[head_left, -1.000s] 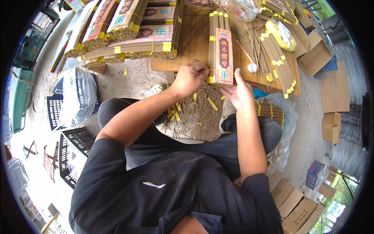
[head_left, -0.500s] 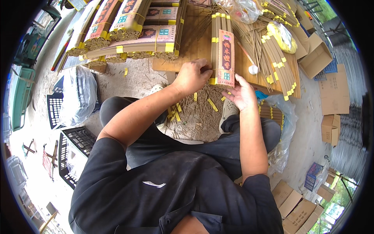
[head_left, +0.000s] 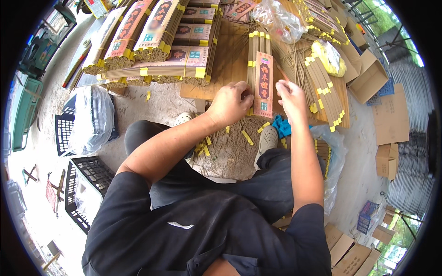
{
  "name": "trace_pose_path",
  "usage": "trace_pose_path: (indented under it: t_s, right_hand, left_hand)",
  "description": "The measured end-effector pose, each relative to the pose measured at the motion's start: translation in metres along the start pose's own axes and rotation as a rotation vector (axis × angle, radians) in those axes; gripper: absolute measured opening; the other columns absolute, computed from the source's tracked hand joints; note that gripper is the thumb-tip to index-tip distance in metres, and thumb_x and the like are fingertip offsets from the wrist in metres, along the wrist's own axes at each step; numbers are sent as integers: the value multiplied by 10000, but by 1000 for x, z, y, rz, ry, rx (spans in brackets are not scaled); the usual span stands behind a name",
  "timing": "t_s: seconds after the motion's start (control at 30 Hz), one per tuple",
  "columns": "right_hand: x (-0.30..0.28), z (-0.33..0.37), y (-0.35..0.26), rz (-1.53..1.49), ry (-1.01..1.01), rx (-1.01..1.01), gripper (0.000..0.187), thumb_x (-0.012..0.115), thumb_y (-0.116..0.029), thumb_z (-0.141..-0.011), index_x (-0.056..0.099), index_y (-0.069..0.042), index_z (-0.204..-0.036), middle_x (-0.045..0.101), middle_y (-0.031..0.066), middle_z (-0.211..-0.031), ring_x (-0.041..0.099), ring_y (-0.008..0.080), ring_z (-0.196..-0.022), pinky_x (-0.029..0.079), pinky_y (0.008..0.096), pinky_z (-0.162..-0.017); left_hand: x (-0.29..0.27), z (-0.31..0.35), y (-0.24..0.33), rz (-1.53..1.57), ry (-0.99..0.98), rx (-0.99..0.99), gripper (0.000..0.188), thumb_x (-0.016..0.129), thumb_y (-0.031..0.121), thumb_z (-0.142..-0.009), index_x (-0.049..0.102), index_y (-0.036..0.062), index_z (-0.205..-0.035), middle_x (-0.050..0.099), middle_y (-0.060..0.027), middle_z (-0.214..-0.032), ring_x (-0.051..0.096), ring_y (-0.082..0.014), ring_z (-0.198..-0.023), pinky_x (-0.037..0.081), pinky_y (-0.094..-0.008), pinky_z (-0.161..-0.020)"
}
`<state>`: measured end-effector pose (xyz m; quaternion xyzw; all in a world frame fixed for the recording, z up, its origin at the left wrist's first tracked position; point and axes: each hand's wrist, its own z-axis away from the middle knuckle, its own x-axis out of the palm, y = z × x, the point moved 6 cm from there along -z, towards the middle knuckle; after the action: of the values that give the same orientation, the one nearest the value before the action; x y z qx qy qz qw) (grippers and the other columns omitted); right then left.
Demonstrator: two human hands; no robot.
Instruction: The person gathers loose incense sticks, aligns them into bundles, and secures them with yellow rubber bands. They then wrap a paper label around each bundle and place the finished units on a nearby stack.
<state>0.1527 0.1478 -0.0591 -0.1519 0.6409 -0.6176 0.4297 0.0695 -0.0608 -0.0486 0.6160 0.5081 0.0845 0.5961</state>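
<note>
A bundle of incense sticks [head_left: 251, 60] with yellow paper bands lies lengthwise on the wooden table, its near end at the front edge. A long pink label [head_left: 264, 87] rests along its top. Against the bundle's left side, close to the near end, my left hand [head_left: 232, 102] has its fingers curled and pressed together. Just right of the label is my right hand [head_left: 293, 97], thumb and fingers drawn together. What either pinch holds, if anything, is too fine to make out.
Labelled incense bundles [head_left: 159, 27] are stacked at the table's left. Loose banded sticks [head_left: 324, 92], a yellow package [head_left: 329, 57] and a clear plastic bag [head_left: 281, 23] lie to the right. Black crates [head_left: 90, 184] stand on the floor at left, cardboard boxes [head_left: 368, 76] at right.
My right hand has moved from below the bundle's near end up to its right side, its fingers closing. My left hand stays at the bundle's left edge. The view has shifted slightly.
</note>
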Motion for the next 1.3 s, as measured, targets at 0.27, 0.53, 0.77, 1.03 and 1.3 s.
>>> trace_pose_path:
  t_s: [0.27,0.53,0.77,1.03,1.3]
  right_hand:
    - [23,-49,-10,6,-133,-89,224,761,-75,-906,675,28,-1085,696,28,-921,627,78,-809,515,234,-733]
    - [16,-71,-20,-83,-43,-134,252,760,-77,-904,666,49,-1102,695,34,-880,640,98,-791,531,239,-753]
    - [31,-72,5,108,-187,161,516,732,-453,-937,669,55,-1000,696,98,-879,639,169,-793,527,347,-715]
    - [54,-54,-6,-267,-283,212,576,780,-389,-901,651,116,-1148,722,178,-1045,719,219,-875,590,357,-746]
    - [38,-18,-31,-607,-277,71,449,718,-297,-960,596,24,-1250,696,117,-1119,701,180,-957,597,334,-795]
  left_hand:
    - [11,-19,5,-74,-19,-35,200,691,190,-899,657,-7,-906,705,-182,-884,699,-372,-856,562,-446,-776]
    - [7,-31,5,-123,-39,-123,285,692,234,-893,621,-1,-1038,690,-213,-937,691,-411,-856,570,-462,-783]
    - [10,-51,-31,-39,-107,-425,647,704,363,-899,531,-121,-1291,672,-362,-1119,682,-462,-1062,555,-468,-916]
    - [30,-58,-22,717,-262,-805,527,733,307,-933,619,-112,-1231,718,-169,-1102,694,-202,-925,559,-351,-823]
    - [26,-54,-3,895,-111,-578,582,763,316,-926,535,-26,-1339,679,-132,-1154,682,-202,-1013,563,-360,-900]
